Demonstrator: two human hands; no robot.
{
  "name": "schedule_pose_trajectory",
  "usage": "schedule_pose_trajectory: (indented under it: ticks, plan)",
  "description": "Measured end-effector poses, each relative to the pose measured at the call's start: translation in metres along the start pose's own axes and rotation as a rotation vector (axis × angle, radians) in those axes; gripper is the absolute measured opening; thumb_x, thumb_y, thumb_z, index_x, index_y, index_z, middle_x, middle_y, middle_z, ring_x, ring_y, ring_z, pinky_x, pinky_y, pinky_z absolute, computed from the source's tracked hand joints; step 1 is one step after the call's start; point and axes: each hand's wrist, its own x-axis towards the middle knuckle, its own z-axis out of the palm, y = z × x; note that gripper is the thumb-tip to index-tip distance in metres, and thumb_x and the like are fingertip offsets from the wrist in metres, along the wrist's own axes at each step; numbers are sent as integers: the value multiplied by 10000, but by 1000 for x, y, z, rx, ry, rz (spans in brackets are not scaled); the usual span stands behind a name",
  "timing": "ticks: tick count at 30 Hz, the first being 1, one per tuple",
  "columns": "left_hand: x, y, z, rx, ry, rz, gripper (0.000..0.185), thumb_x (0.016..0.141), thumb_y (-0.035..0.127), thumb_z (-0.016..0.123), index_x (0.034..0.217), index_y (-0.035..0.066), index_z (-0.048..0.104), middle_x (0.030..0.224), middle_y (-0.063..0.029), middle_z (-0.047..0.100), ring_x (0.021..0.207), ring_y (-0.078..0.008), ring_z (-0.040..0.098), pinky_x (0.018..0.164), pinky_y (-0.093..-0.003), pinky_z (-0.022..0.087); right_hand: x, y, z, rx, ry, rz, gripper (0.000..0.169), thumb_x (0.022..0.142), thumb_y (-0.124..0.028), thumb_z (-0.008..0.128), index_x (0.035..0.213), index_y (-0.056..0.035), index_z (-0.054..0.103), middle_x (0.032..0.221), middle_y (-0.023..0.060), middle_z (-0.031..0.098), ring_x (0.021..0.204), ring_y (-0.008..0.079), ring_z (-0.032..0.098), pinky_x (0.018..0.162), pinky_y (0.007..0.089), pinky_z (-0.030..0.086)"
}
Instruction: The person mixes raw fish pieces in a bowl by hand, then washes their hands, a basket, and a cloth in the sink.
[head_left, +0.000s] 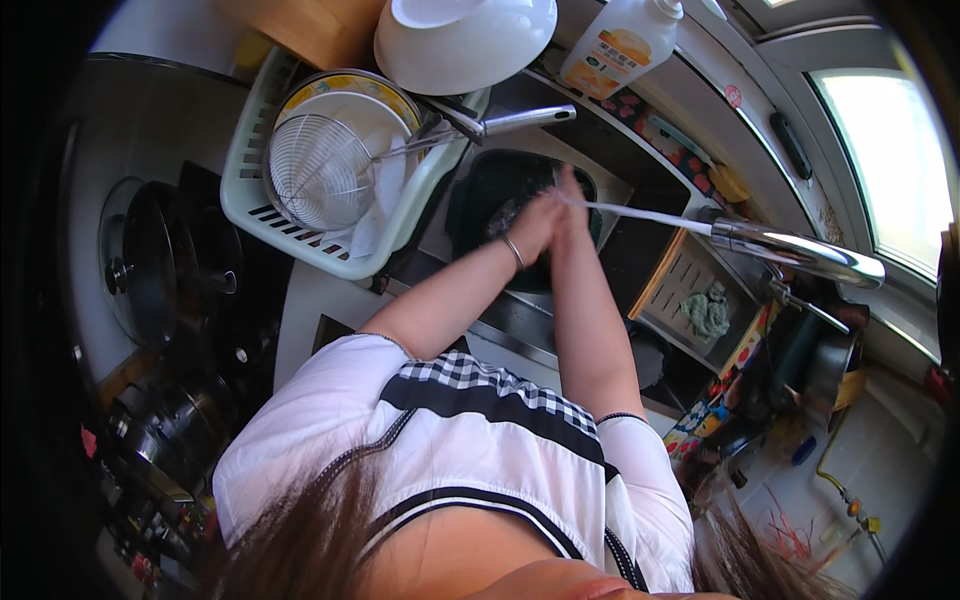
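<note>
My left hand (534, 223), with a silver bracelet (514, 253) at the wrist, meets my right hand (571, 199) over the sink. A stream of water (645, 214) from the chrome faucet (795, 250) strikes both hands and splashes. Motion blurs the fingers, and nothing shows between the palms. Below them a dark green basin (469, 191) stands inside the steel sink (619, 169); splashing hides part of its inside.
On the left, a pale green dish rack (352, 266) holds plates and a wire skimmer (322, 172). A white bowl (465, 45) and a detergent bottle (622, 49) stand behind. A green cloth (706, 311) lies in a strainer tray (671, 289). Lidded pans (154, 262) sit far left.
</note>
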Motion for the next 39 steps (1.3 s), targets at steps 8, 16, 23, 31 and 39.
schedule_pose_trajectory:
  ticks: [8,16,23,31,39]
  plan:
    - [32,-22,-4,104,293,97,530,1050,376,272,1461,48,332,1510,-157,351,1401,-280,312,1140,-333,243,-59,13,45,225,-190,13,327,1013,-333,454,1244,-130,565,1241,33,602,1127,192,545,983,343,423]
    - [27,-21,24,-523,343,-4,553,1051,411,254,1490,74,277,1543,-108,266,1441,-236,211,1150,-313,193,-68,7,41,171,-144,-16,363,985,-320,468,1250,-81,538,1323,88,531,1202,235,491,1000,348,408]
    - [46,-65,19,10,398,207,507,1015,419,371,1342,46,475,1346,-107,528,1248,-260,473,1033,-334,357,-48,11,29,162,-239,38,293,973,-309,493,1138,-91,600,1144,61,633,1060,206,570,948,357,448]
    - [-1,-53,-38,465,228,-262,549,850,220,701,1336,74,492,1327,-226,519,1218,-308,529,1018,-380,425,-2,-7,-34,-1106,35,-515,362,901,-81,532,1262,-85,515,1146,176,653,998,324,634,833,407,536]
    - [9,-65,-58,1261,316,-528,889,636,401,852,1335,58,422,1346,-201,463,1245,-375,462,1055,-417,409,-59,84,-44,-2429,211,-474,601,890,-249,559,1439,-103,363,1262,232,514,1206,361,476,955,431,430]
